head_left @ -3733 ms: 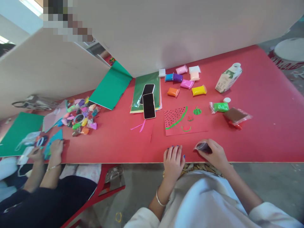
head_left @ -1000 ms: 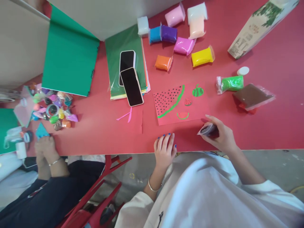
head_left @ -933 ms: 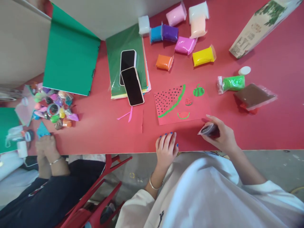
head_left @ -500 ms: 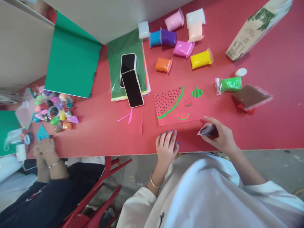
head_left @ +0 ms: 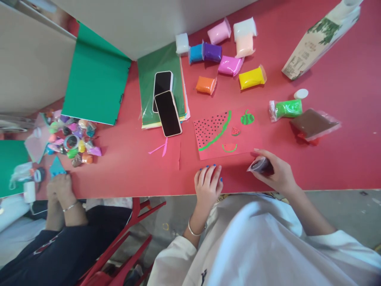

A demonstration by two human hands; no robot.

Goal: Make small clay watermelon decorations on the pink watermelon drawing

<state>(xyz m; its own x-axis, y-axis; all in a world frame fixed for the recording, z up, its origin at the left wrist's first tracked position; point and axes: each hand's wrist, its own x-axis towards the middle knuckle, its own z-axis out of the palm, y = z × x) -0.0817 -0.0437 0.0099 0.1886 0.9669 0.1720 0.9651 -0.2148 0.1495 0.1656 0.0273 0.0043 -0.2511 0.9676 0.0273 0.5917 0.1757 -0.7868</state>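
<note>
Resting flat at the table's near edge, my left hand (head_left: 207, 182) has its fingers apart and holds nothing. My right hand (head_left: 278, 171) is wrapped round a packet of dark clay (head_left: 262, 165), which sits low over the table; its clear wrapper end points left. Beyond both hands lies a red sheet (head_left: 212, 155) with a large watermelon slice (head_left: 214, 129), a small whole watermelon (head_left: 247, 117) and two small slices in clay. To the right are a green clay packet (head_left: 288, 109) and a brown clay packet (head_left: 315, 124) lying over something red.
Several coloured clay packets, one yellow (head_left: 251, 78), lie at the back. Two phones (head_left: 168, 113) rest on a stack of coloured paper (head_left: 145, 85). Pink plastic tools (head_left: 164, 147) lie left. A carton (head_left: 312, 47) stands right, near a white cap (head_left: 301, 93). Another person's hands (head_left: 60, 186) work at left.
The view has shifted slightly, so everything on the table appears a little lower. Both my hands keep their places, the right still round the dark clay packet.
</note>
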